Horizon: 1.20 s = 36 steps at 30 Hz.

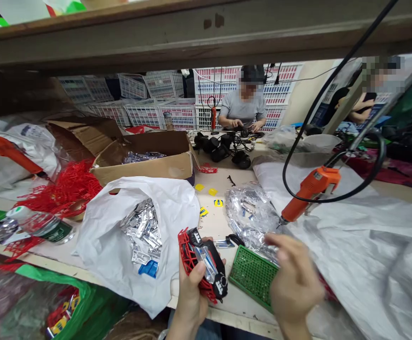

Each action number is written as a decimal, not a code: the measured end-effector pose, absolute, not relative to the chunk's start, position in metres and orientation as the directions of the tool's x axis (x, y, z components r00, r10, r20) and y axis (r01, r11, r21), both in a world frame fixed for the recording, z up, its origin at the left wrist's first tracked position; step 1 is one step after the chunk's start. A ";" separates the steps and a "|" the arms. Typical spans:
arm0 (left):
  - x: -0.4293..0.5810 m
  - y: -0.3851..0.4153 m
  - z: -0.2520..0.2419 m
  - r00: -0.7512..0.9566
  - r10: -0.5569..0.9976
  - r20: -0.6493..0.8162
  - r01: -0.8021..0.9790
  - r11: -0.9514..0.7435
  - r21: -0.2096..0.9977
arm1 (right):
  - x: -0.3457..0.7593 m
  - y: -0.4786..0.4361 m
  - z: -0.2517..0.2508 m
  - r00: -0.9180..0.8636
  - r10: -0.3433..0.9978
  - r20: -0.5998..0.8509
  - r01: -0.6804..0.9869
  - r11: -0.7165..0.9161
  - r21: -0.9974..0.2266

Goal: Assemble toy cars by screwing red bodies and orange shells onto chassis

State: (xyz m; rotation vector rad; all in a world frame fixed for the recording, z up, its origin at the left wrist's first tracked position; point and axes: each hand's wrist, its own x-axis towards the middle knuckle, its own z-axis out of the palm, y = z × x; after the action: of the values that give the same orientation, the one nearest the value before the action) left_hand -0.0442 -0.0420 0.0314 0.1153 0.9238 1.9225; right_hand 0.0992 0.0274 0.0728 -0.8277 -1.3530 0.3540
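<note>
From where I'm standing, the table (pixel 220 180) carries it all. A white plastic bag (pixel 177 208) sits open on it, silvery parts (pixel 145 231) heaped inside, and just behind is a cardboard box (pixel 145 174). An orange power screwdriver (pixel 306 193) rests at a slant over on the right, tip aimed down and left. The right hand (pixel 296 283) is a blur over the near end of a green tray (pixel 249 291); I can't tell whether its fingers are together or apart. The left hand (pixel 193 288) is clamped on a black-and-red piece (pixel 209 267), held above the table's near edge, between bag and tray. Its long axis slants: one end points away and left, the other back toward the person and right. Red latticework runs down its left flank, a silver-and-blue strip (pixel 207 265) lengthwise along its top.
</note>
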 end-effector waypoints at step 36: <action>-0.042 -0.035 -0.009 -0.483 0.823 -0.299 -0.552 -0.021 0.833 | 0.109 0.030 0.028 -0.041 0.934 0.354 -0.377 0.314 -0.871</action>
State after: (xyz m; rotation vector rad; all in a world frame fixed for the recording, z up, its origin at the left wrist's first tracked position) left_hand -0.0417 -0.0355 -0.0087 0.3290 1.2129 1.7042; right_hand 0.1089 0.0299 0.0276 -0.6321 -1.1513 1.1799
